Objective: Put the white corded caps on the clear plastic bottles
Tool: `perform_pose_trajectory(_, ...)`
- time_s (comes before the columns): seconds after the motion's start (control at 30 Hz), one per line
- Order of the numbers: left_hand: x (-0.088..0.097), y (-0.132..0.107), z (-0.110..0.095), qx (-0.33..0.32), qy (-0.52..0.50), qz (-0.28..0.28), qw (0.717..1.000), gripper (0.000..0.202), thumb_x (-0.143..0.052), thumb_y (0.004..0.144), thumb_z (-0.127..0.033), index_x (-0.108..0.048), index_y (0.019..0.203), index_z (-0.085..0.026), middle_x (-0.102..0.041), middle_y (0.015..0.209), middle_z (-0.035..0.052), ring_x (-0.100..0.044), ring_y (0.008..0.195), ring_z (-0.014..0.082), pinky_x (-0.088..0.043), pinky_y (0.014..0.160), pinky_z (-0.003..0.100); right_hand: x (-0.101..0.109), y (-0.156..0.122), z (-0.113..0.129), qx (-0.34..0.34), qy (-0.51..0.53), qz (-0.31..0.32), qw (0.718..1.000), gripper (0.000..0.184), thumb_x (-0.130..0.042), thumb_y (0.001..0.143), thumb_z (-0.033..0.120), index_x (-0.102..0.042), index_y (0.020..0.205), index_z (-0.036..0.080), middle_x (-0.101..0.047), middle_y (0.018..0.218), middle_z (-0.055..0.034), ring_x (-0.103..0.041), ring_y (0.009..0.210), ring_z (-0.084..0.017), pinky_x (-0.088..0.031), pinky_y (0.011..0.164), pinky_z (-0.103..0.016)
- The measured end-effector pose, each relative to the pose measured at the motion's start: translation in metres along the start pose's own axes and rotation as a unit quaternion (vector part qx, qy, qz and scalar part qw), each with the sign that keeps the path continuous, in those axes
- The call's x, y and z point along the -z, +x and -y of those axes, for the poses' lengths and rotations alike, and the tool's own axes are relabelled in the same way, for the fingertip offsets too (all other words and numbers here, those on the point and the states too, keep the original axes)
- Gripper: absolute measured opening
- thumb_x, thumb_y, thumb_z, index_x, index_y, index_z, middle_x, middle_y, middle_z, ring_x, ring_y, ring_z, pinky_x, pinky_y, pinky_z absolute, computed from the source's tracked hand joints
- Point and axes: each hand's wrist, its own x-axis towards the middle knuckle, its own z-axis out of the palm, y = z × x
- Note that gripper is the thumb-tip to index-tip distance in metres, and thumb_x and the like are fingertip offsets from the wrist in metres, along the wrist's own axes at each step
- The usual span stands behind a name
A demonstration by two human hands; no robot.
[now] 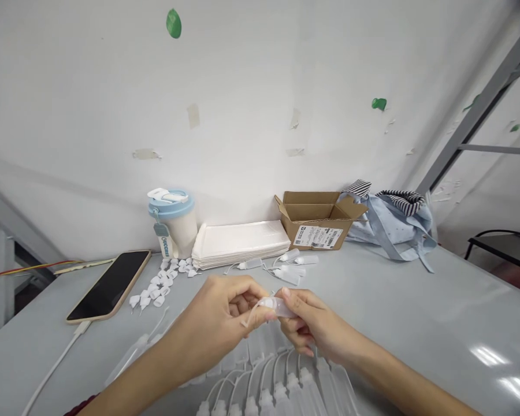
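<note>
In the middle of the head view, a small translucent plastic bottle (pixel 281 307) with a thin tube is held between both hands. My left hand (pixel 231 315) pinches its white neck end, fingers closed, with the thin tube hanging by the thumb. My right hand (pixel 305 318) is closed round the bottle's body. Below the hands lie several more translucent bottles (pixel 281 398) side by side, with thin curved tubes at their tops. Left of the left hand, several small white caps (pixel 156 289) are scattered. A few bottles (pixel 288 274) lie beyond the hands.
A phone (pixel 108 286) with a white cable (pixel 56 367) lies at the left. Along the wall stand a cup with a blue lid (pixel 179 228), a stack of white packets (pixel 242 242), an open cardboard box (pixel 316 222) and a light blue bag (pixel 383 222).
</note>
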Motion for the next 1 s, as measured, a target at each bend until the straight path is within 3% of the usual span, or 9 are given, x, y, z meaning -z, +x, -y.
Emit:
perform_pose_trajectory(0.23,-0.001,0.001,-0.001,-0.041,0.025,-0.013,0.999,0.012,-0.063,0.082,-0.031,-0.072,0.084,-0.024,-0.068,0.076,-0.0029,-0.056,0.067,0.0126,-0.045,0.06,0.021,0.001,-0.001,0.006,-0.008,-0.023,0.006,1.0,0.043,-0.044,0.091,0.058,-0.043,0.071,0.02,-0.027,0.049,0.0123,-0.023,0.034,-0.003,-0.026,0.034,-0.016)
perform_pose_trajectory(0.53,-0.001,0.003,-0.004,0.025,0.008,-0.03,0.999,0.022,-0.061,0.082,-0.039,-0.066,0.072,-0.02,-0.063,0.067,-0.0026,-0.055,0.063,0.0132,-0.042,0.057,0.023,-0.002,-0.004,0.011,-0.001,-0.071,-0.011,0.997,0.045,-0.042,0.089,0.062,-0.04,0.071,0.021,-0.028,0.052,0.0117,-0.024,0.037,-0.004,-0.026,0.036,-0.018)
perform_pose_trajectory(0.7,0.003,0.001,0.0,-0.03,0.028,-0.019,0.999,0.007,-0.063,0.081,-0.027,-0.069,0.082,-0.025,-0.069,0.091,-0.0026,-0.061,0.087,0.0164,-0.048,0.074,0.026,-0.002,-0.003,0.011,-0.011,-0.073,-0.006,0.997,0.045,-0.043,0.088,0.063,-0.042,0.075,0.02,-0.027,0.052,0.0118,-0.022,0.038,-0.004,-0.025,0.036,-0.018)
perform_pose_trajectory(0.83,0.002,0.001,0.004,-0.074,-0.003,-0.002,0.997,0.016,-0.057,0.082,-0.017,-0.069,0.087,-0.025,-0.066,0.097,-0.0014,-0.06,0.089,0.0153,-0.051,0.074,0.024,-0.003,-0.002,0.01,-0.008,-0.071,-0.008,0.997,0.044,-0.043,0.089,0.062,-0.044,0.076,0.02,-0.027,0.052,0.0118,-0.023,0.037,-0.005,-0.026,0.036,-0.018)
perform_pose_trajectory(1.0,0.001,0.003,0.003,-0.038,-0.012,-0.022,0.999,0.017,-0.067,0.078,-0.03,-0.066,0.094,-0.025,-0.064,0.102,-0.0002,-0.059,0.096,0.0183,-0.053,0.078,0.027,-0.003,-0.002,0.007,0.006,-0.064,-0.002,0.998,0.043,-0.041,0.091,0.059,-0.041,0.073,0.02,-0.028,0.052,0.0117,-0.025,0.037,-0.004,-0.027,0.036,-0.018)
